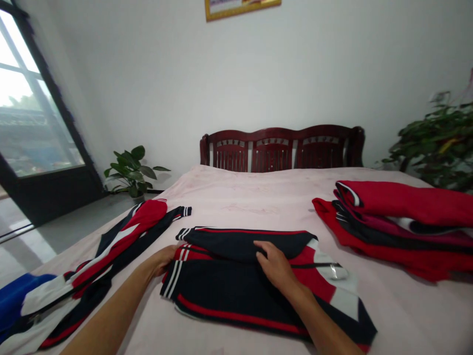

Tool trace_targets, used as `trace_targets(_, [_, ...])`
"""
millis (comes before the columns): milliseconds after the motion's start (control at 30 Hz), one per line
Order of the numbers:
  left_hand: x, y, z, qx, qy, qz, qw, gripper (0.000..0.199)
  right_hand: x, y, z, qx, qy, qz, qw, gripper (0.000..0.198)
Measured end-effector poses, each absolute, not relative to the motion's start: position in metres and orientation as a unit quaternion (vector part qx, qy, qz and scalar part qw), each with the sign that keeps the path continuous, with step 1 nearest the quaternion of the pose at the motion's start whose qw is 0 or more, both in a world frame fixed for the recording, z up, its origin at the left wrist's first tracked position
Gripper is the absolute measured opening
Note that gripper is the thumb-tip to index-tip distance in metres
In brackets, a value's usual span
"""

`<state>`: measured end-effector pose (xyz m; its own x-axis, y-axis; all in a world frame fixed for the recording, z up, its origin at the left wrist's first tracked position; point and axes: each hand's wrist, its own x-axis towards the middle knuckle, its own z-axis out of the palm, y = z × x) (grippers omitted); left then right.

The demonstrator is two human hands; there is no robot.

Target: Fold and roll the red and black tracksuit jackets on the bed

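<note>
A navy, red and white zip jacket [221,283] lies on the bed in front of me, its sleeves folded inward over the body. At its left end my left hand [164,260] grips the striped hem, the fingertips partly hidden by the cloth. My right hand [275,268] rests on the upper folded sleeve near the middle, fingers stretched out and apart, palm down. Left of my left arm, a second jacket [121,241] in the same colours lies spread out.
On the right of the pink bedsheet [254,197] sits a stack of folded red and dark clothes [402,227]. Blue cloth [22,298] lies at the lower left. A carved wooden headboard [273,150] stands behind, with potted plants [135,170] on both sides.
</note>
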<state>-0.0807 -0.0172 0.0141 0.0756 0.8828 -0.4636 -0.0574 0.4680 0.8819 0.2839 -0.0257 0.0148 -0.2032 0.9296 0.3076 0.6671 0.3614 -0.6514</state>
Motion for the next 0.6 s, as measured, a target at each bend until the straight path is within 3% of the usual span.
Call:
trace_targets(167, [-0.082,-0.012,0.021,0.477,0.598,0.344,0.544,0.041,0.372,-0.031,0.033,-0.663,-0.66,0.062,0.347,0.045])
trace_targets(300, [-0.078,-0.01,0.024,0.507,0.602,0.358,0.502,0.038,0.431,-0.042,0.038,-0.773,-0.594,-0.08,0.209,0.051])
trace_targets(433, [-0.07,-0.014,0.022,0.494,0.549,0.389,0.55,0.038,0.451,-0.047,0.028,-0.817,-0.568,-0.032,0.096,0.055])
trace_targets(600, [-0.063,-0.016,0.015,0.488,0.564,0.426,0.512,0.027,0.454,-0.035,0.004,-0.739,-0.646,-0.048,0.183,0.052])
